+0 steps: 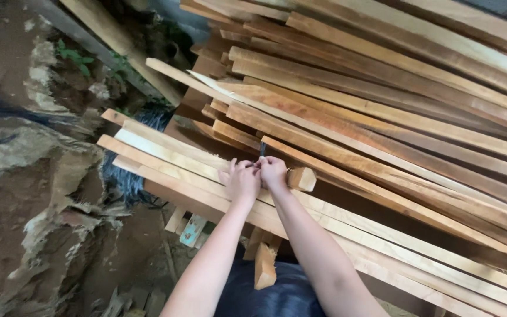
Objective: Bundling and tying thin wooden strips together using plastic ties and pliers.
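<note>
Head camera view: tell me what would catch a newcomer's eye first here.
A big heap of long pale and orange-brown wooden slats fills the upper right, fanning out towards the left. At centre, the left hand and right hand meet over the lower slats, fingers pinched together on something small and dark that cannot be made out. Rough bare earth and rock take up the left side.

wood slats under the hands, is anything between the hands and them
Nothing visible does. The left hand and right hand rest together directly on the pale slats at the front of the stack, beside a short block end.
</note>
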